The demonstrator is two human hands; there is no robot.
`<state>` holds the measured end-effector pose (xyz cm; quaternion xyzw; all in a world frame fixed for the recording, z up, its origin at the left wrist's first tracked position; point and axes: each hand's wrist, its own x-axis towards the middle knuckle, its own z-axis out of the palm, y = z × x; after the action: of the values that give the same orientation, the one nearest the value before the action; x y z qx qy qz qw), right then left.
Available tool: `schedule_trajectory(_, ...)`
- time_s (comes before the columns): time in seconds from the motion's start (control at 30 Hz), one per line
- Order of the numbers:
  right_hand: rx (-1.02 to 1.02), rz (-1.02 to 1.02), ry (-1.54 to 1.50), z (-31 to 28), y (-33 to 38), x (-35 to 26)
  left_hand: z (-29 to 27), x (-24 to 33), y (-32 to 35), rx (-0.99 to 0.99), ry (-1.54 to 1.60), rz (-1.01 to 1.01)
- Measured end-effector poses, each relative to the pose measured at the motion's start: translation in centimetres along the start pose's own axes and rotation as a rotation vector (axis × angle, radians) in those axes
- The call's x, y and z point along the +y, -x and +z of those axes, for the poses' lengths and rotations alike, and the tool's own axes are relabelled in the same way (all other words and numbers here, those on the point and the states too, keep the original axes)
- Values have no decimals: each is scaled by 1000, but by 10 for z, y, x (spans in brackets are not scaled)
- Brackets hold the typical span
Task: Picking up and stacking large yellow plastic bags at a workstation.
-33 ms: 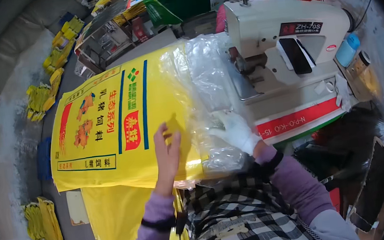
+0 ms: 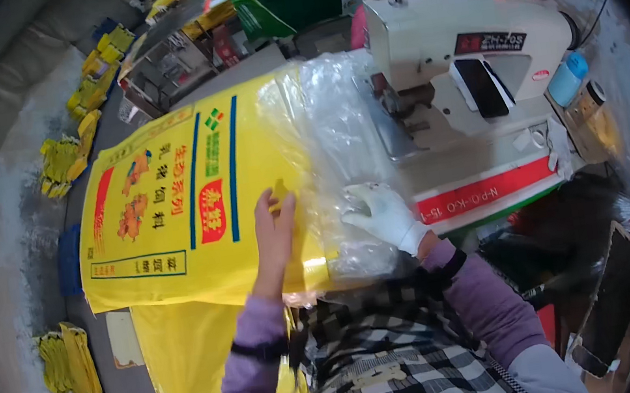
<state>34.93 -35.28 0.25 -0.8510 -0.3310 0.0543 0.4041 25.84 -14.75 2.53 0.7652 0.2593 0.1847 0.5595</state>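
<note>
Yellow bag [image 2: 195,192], blue stripes [image 2: 234,171]; purple sleeves [image 2: 487,297]; black-and-white checked garment [image 2: 403,384].

ok so your left hand [image 2: 275,221] is pointing about 12, fingers loosely curling, thumb sitting apart, left forearm [image 2: 245,380] slanting toward 1. Your gloved right hand [image 2: 388,219] is aiming near 10, right forearm [image 2: 490,305] angling to 11.

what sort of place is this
Probably a small workshop where sacks are sewn: a white sewing machine stands at the right, yellow printed sacks with a clear plastic liner lie before the person, and folded bundles of yellow material sit along the left side.
</note>
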Motion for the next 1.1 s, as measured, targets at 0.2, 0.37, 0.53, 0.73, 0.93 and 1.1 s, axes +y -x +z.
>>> schedule_trajectory(0.2, 118, -8, -7, -27, 24, -31, 7, 15, -23, -339, -210, 195)
schedule_trajectory(0.37, -29, -137, -143, 1, 8, -60, -4, 35, 21, -278, 131, 188)
schedule_trajectory(0.53, 203, -27, -518, 26, 18, -79, 7, 3, 22, -46, 518, 86)
schedule_trajectory(0.73, 109, -256, -509, 37, 8, -74, -29, 29, 10, -355, -925, 320)
schedule_trajectory(0.93, -94, -423, -478, 56, 13, -73, -69, 3, -2, -419, -357, -89)
schedule_trajectory(1.1, -182, -458, -471, 56, 22, -86, -75, 24, 18, -340, -382, 24)
